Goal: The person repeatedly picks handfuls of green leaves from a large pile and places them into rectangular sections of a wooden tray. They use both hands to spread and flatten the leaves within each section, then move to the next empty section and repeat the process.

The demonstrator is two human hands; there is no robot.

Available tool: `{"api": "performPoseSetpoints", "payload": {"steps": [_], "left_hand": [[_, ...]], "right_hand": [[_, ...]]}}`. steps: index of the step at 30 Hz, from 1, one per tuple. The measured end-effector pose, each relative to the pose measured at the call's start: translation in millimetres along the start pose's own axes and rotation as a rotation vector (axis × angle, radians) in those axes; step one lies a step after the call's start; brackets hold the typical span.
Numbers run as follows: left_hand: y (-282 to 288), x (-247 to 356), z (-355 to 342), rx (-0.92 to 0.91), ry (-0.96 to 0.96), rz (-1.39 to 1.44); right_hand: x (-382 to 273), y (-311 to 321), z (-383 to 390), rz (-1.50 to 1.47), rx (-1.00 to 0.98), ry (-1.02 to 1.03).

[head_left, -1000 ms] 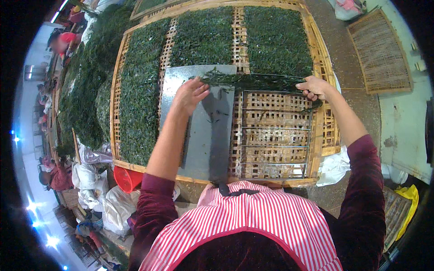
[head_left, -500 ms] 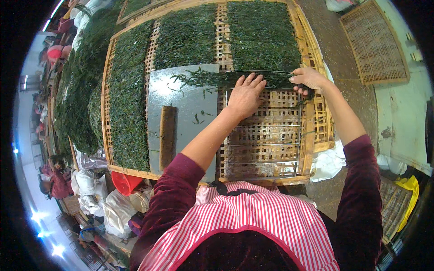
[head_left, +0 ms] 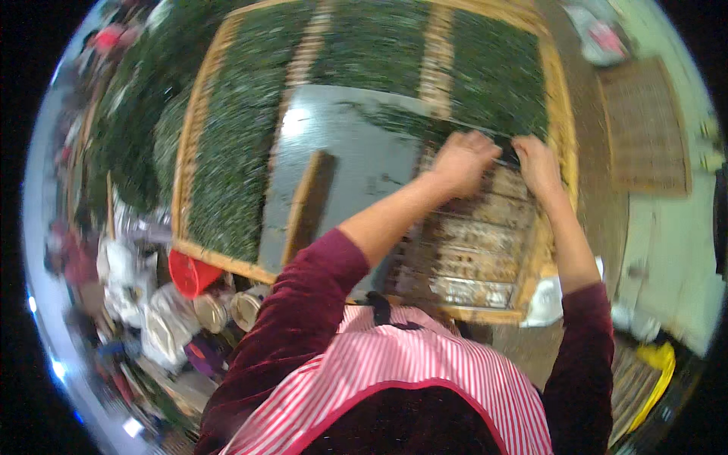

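Note:
My left hand (head_left: 464,163) is over the upper part of a thin frame with crossbars (head_left: 478,227), its fingers bent and pressed together; what they hold is blurred. Just to its right, my right hand (head_left: 537,161) pinches at the frame's upper right corner, beside a dark patch of green strands (head_left: 503,152). The frame lies on the woven lattice of a large wooden-edged rack (head_left: 561,98). Left of it rests a smooth grey board (head_left: 356,163) with loose green bits near its top edge. A wooden block (head_left: 305,208) lies on the board under my left forearm.
Flattened green sheets (head_left: 246,136) cover the rack's left and far parts. A heap of dark green strands (head_left: 125,152) is beyond its left edge. A red bucket (head_left: 193,273) and white sacks (head_left: 125,277) stand lower left. A woven screen (head_left: 647,125) leans at the right.
The view has shifted and blurred. My left hand has gone from fingers spread flat on the green strands to fingers bent, and it is now nearer my right hand.

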State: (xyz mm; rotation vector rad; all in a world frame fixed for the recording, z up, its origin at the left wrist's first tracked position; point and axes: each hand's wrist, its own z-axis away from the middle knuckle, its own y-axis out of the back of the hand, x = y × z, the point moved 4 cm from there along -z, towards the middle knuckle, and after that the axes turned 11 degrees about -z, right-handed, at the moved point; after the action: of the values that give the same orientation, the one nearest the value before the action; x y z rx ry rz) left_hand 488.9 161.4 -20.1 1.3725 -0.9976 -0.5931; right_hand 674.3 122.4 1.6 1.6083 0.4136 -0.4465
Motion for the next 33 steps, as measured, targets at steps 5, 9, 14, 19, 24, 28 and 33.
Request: {"api": "performPoseSetpoints", "payload": {"steps": [5,9,14,19,24,28,33], "left_hand": [[66,-46,45,0.156,0.049,0.308],[144,-152,146,0.327,0.115,0.158],[203,-377,377,0.578,0.694,0.08],[192,-526,618,0.438,1.459,-0.223],[154,-594,662,0.483,1.601,-0.109],[157,-612,654,0.49,1.461,-0.057],[197,-617,664,0.693,1.416,0.619]], "right_hand": [[-32,-2,-10,0.052,-0.133,-0.28],[-59,20,-14,0.119,-0.028,-0.191],[-130,-7,-32,-0.358,-0.027,-0.396],[-230,-50,-35,-0.425,-0.179,-0.342],[-283,-62,-46,-0.358,-0.251,-0.349],[-304,-60,-49,-0.356,-0.267,-0.322],[-307,-60,-39,-0.364,-0.244,-0.308]]}}
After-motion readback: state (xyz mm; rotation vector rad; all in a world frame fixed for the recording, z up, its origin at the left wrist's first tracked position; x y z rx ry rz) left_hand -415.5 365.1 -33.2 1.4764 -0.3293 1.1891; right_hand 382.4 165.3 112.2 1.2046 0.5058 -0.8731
